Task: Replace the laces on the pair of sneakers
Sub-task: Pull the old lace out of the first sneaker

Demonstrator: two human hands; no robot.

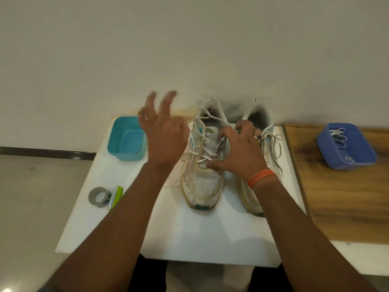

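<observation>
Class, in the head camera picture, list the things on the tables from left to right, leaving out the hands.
Tape roll → green tool → teal tub → left sneaker → right sneaker → blue tub holding laces.

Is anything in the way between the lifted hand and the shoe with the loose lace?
Nothing visible is. The left hand hovers open just left of the left sneaker, with only air between them. The right hand already holds that sneaker from the other side.

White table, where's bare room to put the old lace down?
Free: the near strip of the white table in front of both sneaker toes, and the patch between teal tub and tape roll. Crowded: around the sneakers and both hands.
</observation>
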